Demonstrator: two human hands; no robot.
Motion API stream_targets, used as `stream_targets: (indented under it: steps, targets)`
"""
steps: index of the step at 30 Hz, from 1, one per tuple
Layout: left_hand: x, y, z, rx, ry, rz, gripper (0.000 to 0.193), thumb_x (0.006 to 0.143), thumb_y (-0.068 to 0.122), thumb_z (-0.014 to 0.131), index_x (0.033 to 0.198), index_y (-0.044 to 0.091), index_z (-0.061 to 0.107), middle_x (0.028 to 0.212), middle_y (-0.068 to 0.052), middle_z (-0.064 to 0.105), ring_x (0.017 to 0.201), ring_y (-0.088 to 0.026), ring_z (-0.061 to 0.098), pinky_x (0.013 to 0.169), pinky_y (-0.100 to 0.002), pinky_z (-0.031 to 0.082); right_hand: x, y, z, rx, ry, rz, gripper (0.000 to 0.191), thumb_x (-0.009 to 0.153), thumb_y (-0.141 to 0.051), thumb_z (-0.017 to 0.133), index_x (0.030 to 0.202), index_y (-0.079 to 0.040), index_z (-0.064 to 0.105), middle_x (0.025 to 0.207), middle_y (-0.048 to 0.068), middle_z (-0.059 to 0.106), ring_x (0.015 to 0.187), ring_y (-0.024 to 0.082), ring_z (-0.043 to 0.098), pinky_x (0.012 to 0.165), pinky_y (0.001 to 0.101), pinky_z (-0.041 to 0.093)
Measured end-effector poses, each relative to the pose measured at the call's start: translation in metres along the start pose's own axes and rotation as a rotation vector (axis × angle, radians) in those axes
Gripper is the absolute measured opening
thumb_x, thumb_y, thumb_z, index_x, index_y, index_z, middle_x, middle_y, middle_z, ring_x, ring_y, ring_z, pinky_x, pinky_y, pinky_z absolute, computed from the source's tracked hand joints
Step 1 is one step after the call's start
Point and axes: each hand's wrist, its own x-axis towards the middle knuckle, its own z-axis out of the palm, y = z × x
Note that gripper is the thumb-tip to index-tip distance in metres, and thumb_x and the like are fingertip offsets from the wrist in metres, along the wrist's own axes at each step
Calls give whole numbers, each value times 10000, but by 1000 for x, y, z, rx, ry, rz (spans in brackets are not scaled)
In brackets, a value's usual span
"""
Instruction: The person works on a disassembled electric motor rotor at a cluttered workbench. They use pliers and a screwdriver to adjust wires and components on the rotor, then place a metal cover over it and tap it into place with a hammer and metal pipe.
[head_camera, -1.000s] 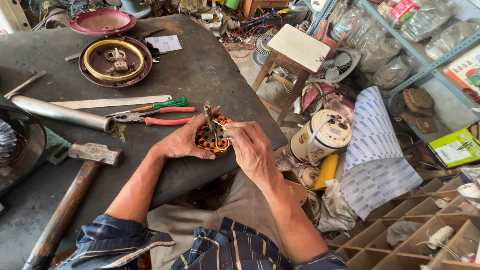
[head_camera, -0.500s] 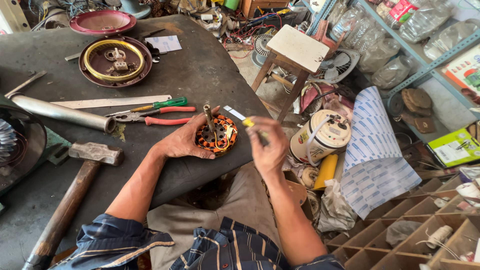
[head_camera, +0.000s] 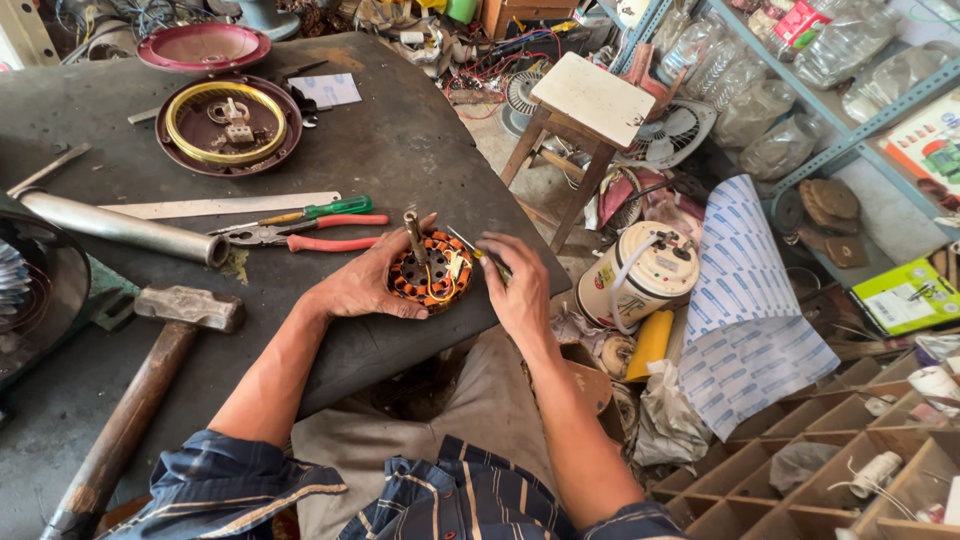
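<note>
— Item under work?

— A round motor stator (head_camera: 432, 275) with copper-coloured windings and a shaft standing upright from its centre. It sits on the bench (head_camera: 400, 150) at the near edge, between the two hands.

— State of the hands?

— The left hand (head_camera: 362, 285) is cupped round the stator's left side, fingers curled against it, thumb up by the shaft. The right hand (head_camera: 518, 290) is closed on a small thin tool (head_camera: 470, 245) whose tip rests at the stator's right rim. Tool type cannot be told.

— Surroundings?

— Just beyond the left hand lie red-handled pliers (head_camera: 300, 238) and a green-handled screwdriver (head_camera: 310, 212), side by side. Past them, a metal ruler (head_camera: 220, 206) and a grey pipe (head_camera: 120, 228). Left of the left forearm, a hammer (head_camera: 150, 380), head toward the pipe. Far beyond, a round maroon housing (head_camera: 228, 125) with a yellow ring. Right of the right hand, off the bench, a white cylindrical appliance (head_camera: 648, 272) on the floor, and a white wooden stool (head_camera: 590, 100) further back.
</note>
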Motion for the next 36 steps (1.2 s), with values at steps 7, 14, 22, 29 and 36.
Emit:
stream_targets:
  steps: [7, 14, 22, 29, 36]
  targets:
    - [0, 1, 0, -7, -6, 3, 1321, 584, 326, 953, 1643, 152, 184, 1665, -147, 307, 1557, -302, 258, 1253, -443, 227, 14, -56, 4, -251, -141, -84, 320, 792, -391, 850, 890, -97, 770, 1338, 106, 643, 1252, 342, 553, 996, 499, 480]
    - [-1, 2, 1, -5, -1, -9, 1297, 599, 303, 956, 1635, 171, 187, 1670, -141, 290, 1553, -310, 255, 1238, -452, 255, 21, -68, 18, -368, -234, 65, 363, 729, -342, 851, 915, -39, 774, 1303, 69, 633, 1243, 306, 554, 932, 498, 504]
    - [0, 3, 1, -20, 1, 2, 1299, 596, 293, 952, 1640, 166, 191, 1663, -139, 315, 1554, -309, 263, 1245, -447, 238, 21, -67, 22, -334, -218, 111, 291, 752, -320, 839, 867, -59, 781, 1292, 35, 650, 1217, 291, 586, 933, 457, 534]
    - [0, 0, 2, -5, 6, 34, 1295, 596, 294, 953, 1637, 133, 202, 1660, -158, 313, 1561, -321, 247, 1250, -446, 226, 19, -84, 7, -371, -215, 98, 316, 697, -328, 865, 832, -57, 772, 1238, 62, 643, 1179, 313, 576, 879, 483, 538]
    - [1, -4, 2, 18, 2, 24, 1299, 600, 322, 953, 1639, 153, 192, 1667, -153, 299, 1559, -322, 239, 1249, -451, 220, 24, -70, 19, -380, -213, 85, 248, 734, -283, 844, 823, -61, 774, 1245, 54, 652, 1171, 303, 592, 856, 482, 563]
